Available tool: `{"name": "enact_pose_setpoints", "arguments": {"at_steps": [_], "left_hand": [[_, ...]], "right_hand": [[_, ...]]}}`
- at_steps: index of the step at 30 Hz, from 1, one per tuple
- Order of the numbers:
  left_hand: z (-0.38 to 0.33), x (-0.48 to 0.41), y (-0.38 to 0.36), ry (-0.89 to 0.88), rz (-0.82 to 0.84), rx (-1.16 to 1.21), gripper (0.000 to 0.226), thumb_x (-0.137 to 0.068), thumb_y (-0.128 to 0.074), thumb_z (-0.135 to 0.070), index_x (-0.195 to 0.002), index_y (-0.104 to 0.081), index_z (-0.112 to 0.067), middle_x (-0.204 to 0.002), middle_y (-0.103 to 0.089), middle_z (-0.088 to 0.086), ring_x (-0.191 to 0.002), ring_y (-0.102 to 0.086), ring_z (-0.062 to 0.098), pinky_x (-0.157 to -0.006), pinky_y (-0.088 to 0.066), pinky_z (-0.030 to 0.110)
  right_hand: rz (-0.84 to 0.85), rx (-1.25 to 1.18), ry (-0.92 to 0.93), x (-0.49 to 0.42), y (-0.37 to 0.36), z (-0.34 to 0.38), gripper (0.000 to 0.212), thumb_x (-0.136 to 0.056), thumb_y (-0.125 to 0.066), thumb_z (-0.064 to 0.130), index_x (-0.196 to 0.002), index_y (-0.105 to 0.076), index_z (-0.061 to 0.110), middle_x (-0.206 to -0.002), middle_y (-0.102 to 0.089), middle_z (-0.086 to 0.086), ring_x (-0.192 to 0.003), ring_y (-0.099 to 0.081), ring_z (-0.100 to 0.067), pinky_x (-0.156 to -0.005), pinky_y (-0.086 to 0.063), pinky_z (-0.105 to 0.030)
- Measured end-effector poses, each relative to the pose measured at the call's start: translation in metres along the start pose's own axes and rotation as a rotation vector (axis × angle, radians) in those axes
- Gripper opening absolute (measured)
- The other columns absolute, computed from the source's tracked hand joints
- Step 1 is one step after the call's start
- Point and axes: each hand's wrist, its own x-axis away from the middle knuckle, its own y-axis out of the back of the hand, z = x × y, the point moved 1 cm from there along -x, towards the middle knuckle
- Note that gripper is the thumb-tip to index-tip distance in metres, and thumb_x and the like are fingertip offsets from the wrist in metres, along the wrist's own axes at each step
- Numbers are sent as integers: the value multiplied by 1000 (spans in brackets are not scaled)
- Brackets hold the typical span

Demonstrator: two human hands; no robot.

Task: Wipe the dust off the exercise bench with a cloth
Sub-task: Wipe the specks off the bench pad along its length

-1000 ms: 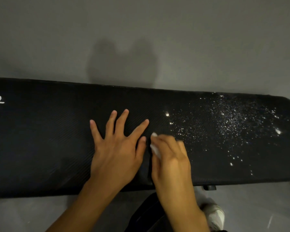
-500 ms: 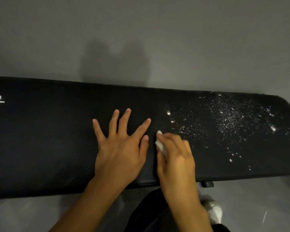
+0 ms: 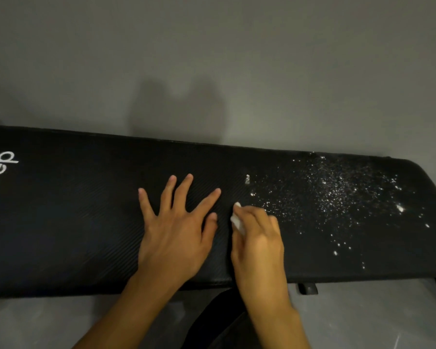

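Observation:
A long black padded exercise bench (image 3: 73, 222) runs across the view from left to right. White dust specks (image 3: 337, 195) are scattered over its right part. My left hand (image 3: 176, 227) lies flat on the pad near the middle, fingers spread and straight. Just to its right, my right hand (image 3: 258, 238) holds a small white cloth (image 3: 237, 221) under its curled fingers, pressed on the pad at the left edge of the dust. Most of the cloth is hidden beneath the hand.
Grey floor (image 3: 212, 59) lies beyond the bench and in front of it. White lettering (image 3: 0, 170) marks the pad's left end. A black bench foot (image 3: 308, 288) shows under the front edge. My dark trouser leg (image 3: 217, 323) is at the bottom centre.
Both hands have crept slightly farther up the pad toward the dust. The right hand keeps the cloth pressed down; the dust patch looks unchanged.

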Motion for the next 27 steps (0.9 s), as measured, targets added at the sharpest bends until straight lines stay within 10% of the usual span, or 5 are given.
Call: {"name": "enact_pose_setpoints", "arguments": {"at_steps": [20,27], "left_hand": [[-2,-2,-3,49,-34,0,53,-100,-25,-58,-153,-31,-55,-168,-25,4,-158,-12,29,-119,-5,73],[-2,-3,-3,49,-44,14,53,-100,-24,-58,-153,-30,-55,-168,-26,4,-157,-12,28,-120,-5,72]], "right_hand": [[23,81,-25,-99,-29,-15,30,-94,-61,7,-123,-63,2,-114,-60,-14,-98,-55,-26,-83,-54,-41],[77,-45,136,-37,-5,-10,31,-94,-63,10,-124,-66,7,-113,-61,-4,-96,-55,-17,-83,-52,-26]]}}
